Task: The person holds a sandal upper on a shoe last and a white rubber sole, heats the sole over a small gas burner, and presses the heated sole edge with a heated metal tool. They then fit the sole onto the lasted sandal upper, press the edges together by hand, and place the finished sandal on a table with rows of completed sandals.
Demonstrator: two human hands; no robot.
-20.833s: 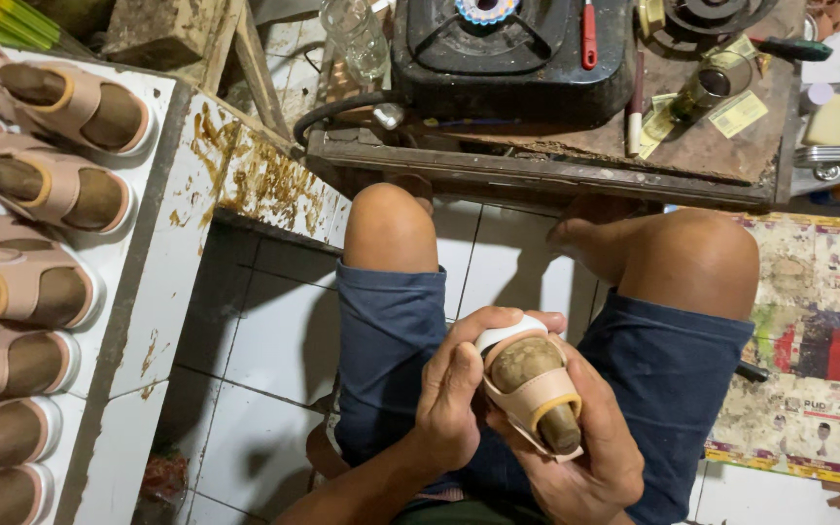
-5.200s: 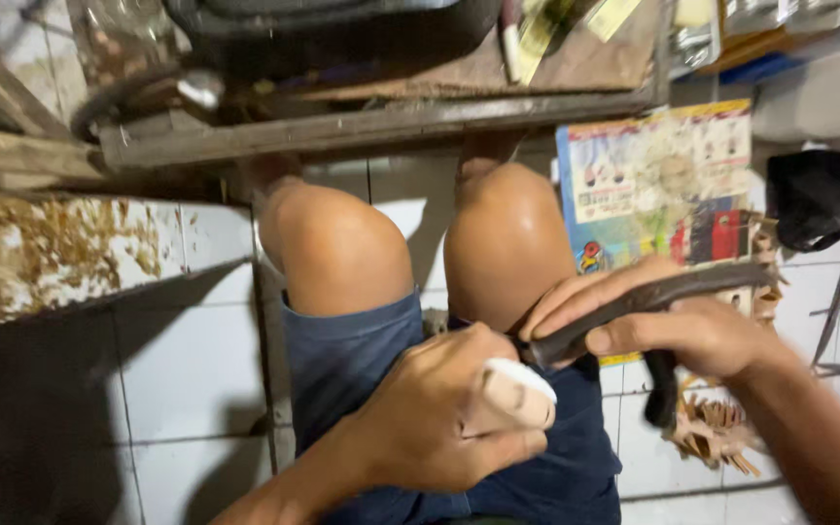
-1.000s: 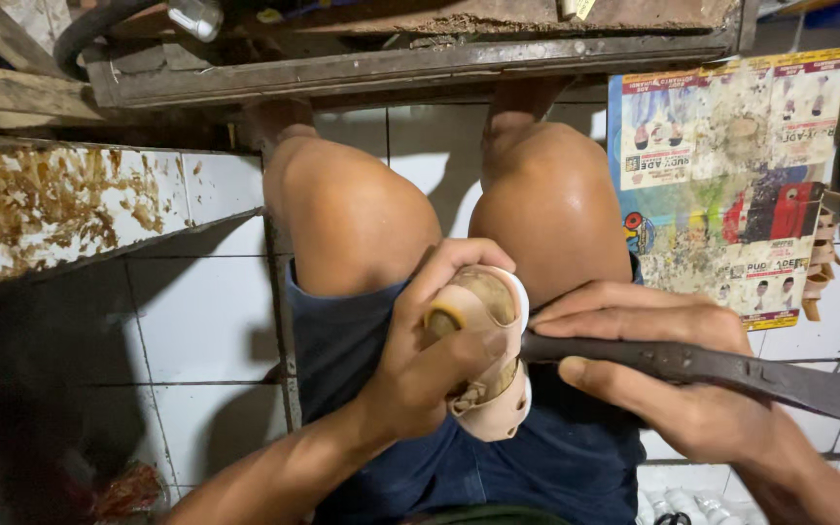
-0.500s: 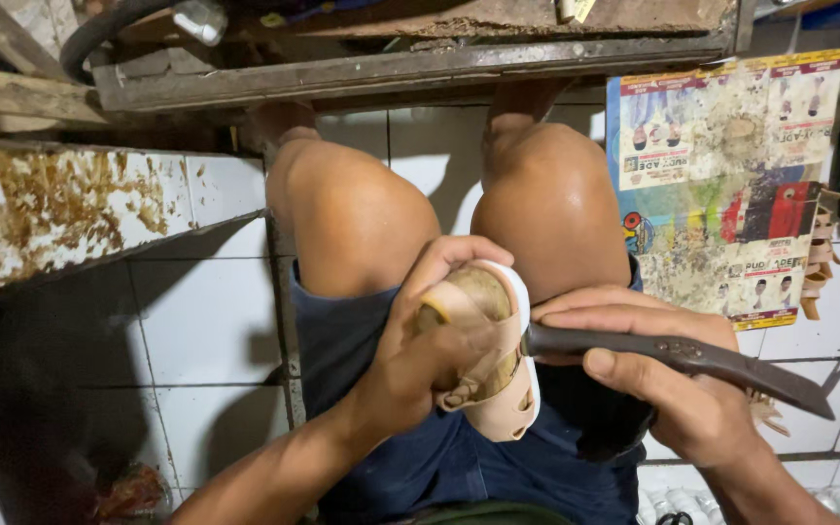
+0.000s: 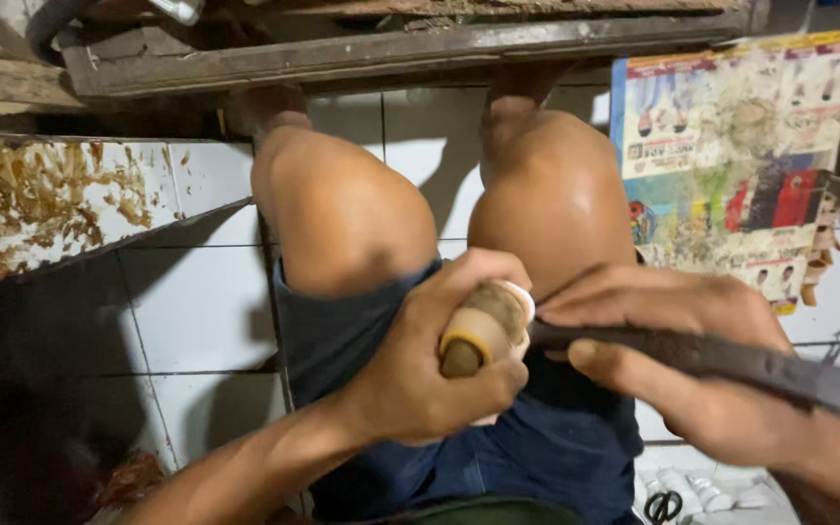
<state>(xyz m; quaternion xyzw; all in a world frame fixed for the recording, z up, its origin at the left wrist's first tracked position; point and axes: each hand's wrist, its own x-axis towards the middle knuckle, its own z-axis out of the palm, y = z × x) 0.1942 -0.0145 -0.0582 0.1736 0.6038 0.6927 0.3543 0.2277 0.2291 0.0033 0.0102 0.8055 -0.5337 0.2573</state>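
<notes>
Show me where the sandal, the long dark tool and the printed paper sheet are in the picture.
sandal [image 5: 483, 326], head view, on its tan strap beside the thumb.
long dark tool [image 5: 731, 358], head view, on the middle of its dark blade.
printed paper sheet [image 5: 731, 146], head view, on its colourful middle part.

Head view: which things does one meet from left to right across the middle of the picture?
Stained white ledge → left hand → tan sandal → right hand → dark flat tool.
</notes>
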